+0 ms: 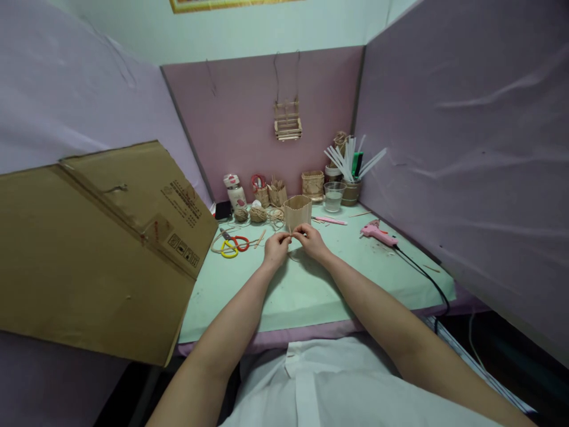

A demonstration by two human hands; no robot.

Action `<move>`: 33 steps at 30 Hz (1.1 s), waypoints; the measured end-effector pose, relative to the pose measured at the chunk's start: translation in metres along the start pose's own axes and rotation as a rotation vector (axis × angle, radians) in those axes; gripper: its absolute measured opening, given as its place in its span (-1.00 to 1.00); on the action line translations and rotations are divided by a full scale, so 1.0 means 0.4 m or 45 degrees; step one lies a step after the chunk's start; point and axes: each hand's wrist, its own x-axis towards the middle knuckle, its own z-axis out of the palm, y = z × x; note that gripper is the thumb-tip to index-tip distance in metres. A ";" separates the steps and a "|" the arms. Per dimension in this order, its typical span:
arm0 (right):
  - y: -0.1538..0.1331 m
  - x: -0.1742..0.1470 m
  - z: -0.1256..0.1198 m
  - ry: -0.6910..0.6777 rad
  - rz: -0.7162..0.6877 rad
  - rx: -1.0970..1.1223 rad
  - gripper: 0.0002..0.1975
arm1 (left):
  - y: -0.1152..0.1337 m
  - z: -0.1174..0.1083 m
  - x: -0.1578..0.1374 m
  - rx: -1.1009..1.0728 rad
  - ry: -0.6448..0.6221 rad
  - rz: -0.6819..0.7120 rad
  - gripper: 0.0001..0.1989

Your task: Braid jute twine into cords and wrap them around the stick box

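Note:
My left hand [276, 248] and my right hand [311, 242] meet at the middle of the table, fingertips almost touching. Both are closed in a pinch on a thin piece of twine [292, 256], whose loose part curves down below the fingers. Just behind them a wooden-stick cup [297, 210] with an uneven rim stands upright. Scissors [234, 245] with one red and one yellow handle lie to the left, beside a short wooden stick [260, 238]. Balls of twine [258, 214] rest behind the scissors.
A pink glue gun [379, 233] with a black cord lies at the right. Along the back stand a bottle [235, 191], a glass of water [333, 197] and a pot [351, 193] of glue sticks. A large cardboard sheet [106, 255] leans at the left.

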 end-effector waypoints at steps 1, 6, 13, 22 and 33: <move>0.000 0.001 0.000 -0.002 0.037 0.020 -0.85 | 0.002 0.001 0.000 0.008 -0.005 0.008 -0.82; 0.000 0.002 0.005 0.020 0.189 0.161 -0.84 | 0.016 0.007 0.002 0.000 -0.037 -0.019 -0.82; -0.011 -0.003 0.005 -0.018 0.580 0.513 -0.77 | 0.016 0.011 -0.007 0.001 -0.092 0.006 -0.81; -0.016 -0.003 -0.009 -0.105 0.717 0.657 -0.72 | 0.017 0.008 -0.011 -0.009 -0.074 -0.039 -0.83; -0.018 -0.002 -0.001 -0.025 0.507 0.430 -0.71 | 0.015 0.014 -0.006 -0.269 -0.028 -0.164 -0.79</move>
